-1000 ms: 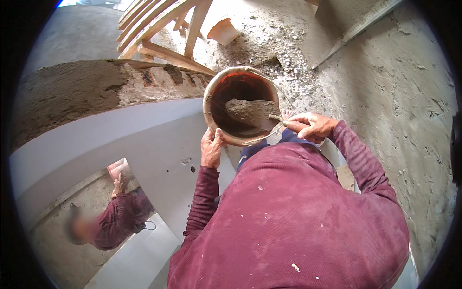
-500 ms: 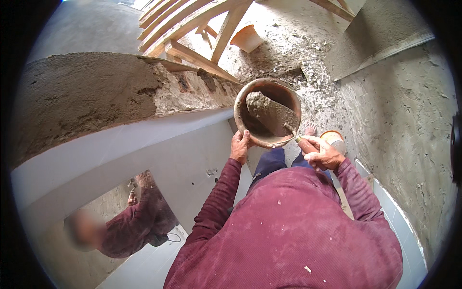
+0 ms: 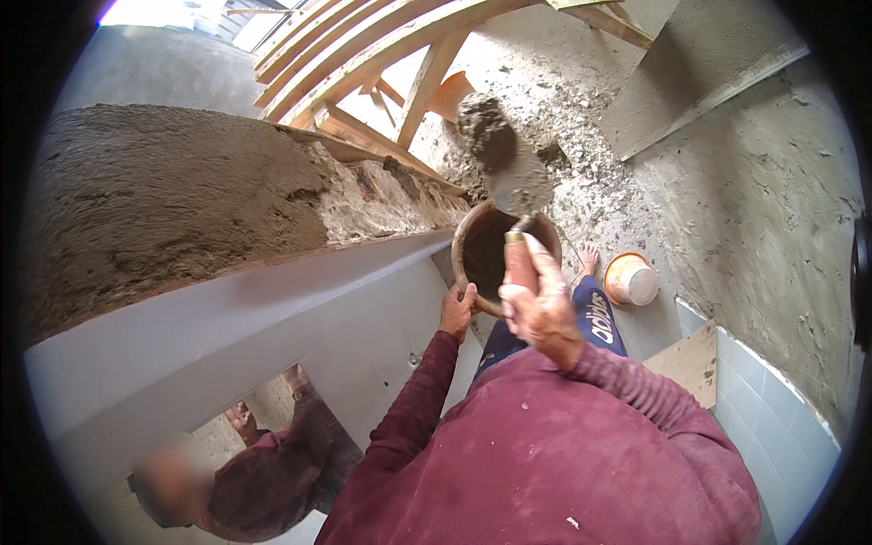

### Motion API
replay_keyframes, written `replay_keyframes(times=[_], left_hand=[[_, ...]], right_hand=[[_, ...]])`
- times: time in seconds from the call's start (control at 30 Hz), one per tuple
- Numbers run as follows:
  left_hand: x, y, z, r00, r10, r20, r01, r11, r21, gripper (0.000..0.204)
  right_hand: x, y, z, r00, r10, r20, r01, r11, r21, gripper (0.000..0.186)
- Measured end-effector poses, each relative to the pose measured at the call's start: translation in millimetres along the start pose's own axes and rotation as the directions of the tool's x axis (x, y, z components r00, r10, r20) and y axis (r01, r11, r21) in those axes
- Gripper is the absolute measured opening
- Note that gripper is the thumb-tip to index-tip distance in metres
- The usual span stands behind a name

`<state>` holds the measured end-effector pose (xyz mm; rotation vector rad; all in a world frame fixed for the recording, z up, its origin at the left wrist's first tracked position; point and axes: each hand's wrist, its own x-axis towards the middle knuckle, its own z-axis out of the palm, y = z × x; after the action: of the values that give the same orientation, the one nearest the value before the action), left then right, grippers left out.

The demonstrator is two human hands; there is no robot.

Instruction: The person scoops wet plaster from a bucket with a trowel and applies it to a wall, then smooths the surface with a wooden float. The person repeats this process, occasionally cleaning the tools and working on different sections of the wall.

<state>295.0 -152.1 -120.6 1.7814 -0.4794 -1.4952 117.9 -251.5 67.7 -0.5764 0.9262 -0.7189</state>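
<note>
My left hand [image 3: 457, 312] grips the near left rim of a round mortar bucket [image 3: 470, 263], which is dirty brown with a dark inside. In my right hand [image 3: 547, 309] is the wooden handle of a trowel [image 3: 522, 182]. Its blade points away from me, above the bucket's far rim. A lump of wet grey mortar [image 3: 485, 127] sits on the blade's far part. My right hand and the trowel hide part of the bucket's inside.
Left of the bucket runs a ledge of rough mortar [image 3: 182, 191] above a white panel with a mirror [image 3: 272, 436]. Wooden slats [image 3: 363, 54] stand beyond. An orange-white bucket [image 3: 631, 279] is near my foot. A plastered wall [image 3: 763, 209] rises on the right, rubble [image 3: 581, 127] ahead.
My right hand has lifted the trowel with mortar out of the bucket and swung its blade forward. My left hand still holds the bucket's rim.
</note>
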Motion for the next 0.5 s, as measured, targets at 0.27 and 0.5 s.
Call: replay_keyframes(times=[0.27, 0.5], left_hand=[[-18, -14, -14, 0.997, 0.072, -0.04, -0.079, 0.973, -0.218, 0.025], [-2, -38, -19, 0.997, -0.04, 0.072, 0.055, 0.973, -0.223, 0.032]], right_hand=[[28, 25, 85, 0.866, -0.422, 0.268, 0.5, 0.728, -0.47, 0.066], [86, 49, 52, 0.881, -0.252, 0.4, 0.472, 0.52, -0.712, 0.028]])
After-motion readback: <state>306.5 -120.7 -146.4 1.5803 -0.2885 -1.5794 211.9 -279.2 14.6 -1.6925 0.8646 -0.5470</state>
